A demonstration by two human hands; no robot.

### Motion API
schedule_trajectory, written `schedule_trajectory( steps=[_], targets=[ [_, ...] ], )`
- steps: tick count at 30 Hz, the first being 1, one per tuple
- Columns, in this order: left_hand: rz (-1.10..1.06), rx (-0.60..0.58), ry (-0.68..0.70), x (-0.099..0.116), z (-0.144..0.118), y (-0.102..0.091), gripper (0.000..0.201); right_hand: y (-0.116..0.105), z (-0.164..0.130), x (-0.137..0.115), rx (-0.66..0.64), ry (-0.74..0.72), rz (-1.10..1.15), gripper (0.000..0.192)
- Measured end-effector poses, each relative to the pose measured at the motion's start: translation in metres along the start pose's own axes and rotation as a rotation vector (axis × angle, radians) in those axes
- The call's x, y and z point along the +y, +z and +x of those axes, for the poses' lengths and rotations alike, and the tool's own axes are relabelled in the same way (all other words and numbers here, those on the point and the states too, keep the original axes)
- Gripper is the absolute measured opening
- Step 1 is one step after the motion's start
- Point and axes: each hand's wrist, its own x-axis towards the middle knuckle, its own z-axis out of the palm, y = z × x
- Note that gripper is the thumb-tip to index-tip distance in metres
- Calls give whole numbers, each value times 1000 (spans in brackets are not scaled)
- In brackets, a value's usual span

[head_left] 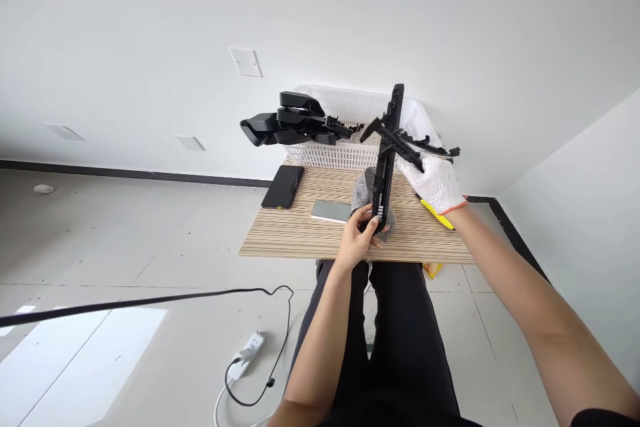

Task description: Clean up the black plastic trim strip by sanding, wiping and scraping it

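Largest first: small wooden table (pixel 300 237) with striped grain, set against a white wall, near edge partly covered by forearms and knees. At its far end, white lattice basket (pixel 345 150), rim and right wall half hidden behind black parts; contents impossible to make out. Sticking out over the basket's left rim, black plastic housings (pixel 285 125), stacked and overlapping, exact count unclear. Held upright over the table's middle, long black plastic rail (pixel 386 160), narrow, ribbed, matte, with a small patch of pale marks near its lower end, too small to read as writing. Crossing it near the top, second black toothed strip (pixel 423 145), slanting right, far end merging with the basket's edge. Right hand (pixel 436 181) in a white knit glove with an orange cuff, closed around that crossing strip beside the rail. Left hand (pixel 361 240), bare, fingers pinched shut on the rail's lower end, just above a grey glove (pixel 364 190) lying crumpled on the table. Flat on the wood, dark phone (pixel 283 186) and pale phone (pixel 331 211), screens blank, no brand legible. Behind the right wrist, yellow tool (pixel 437 215), mostly hidden.
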Motion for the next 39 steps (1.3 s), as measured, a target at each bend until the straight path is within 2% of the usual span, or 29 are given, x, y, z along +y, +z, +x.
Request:
schedule_trajectory(
  steps=[3,6,14,19,27,39],
  targets=[
    [11,17,0,-1,1,0,56,-17,-11,5,23,-80,-207,55],
    [13,32,-7,-1,2,0,57,-23,-22,11,-31,-130,-408,49],
    [-2,79,-40,-1,2,-1,58,-7,-40,22,-203,-172,-568,47],
    [6,122,-73,0,2,-2,60,-1,-43,22,-289,-193,-620,42],
    [8,131,-82,0,3,-1,60,-3,-43,32,-281,-184,-620,56],
    [15,120,-81,0,3,-1,57,0,-45,34,-257,-182,-612,58]
  ],
)
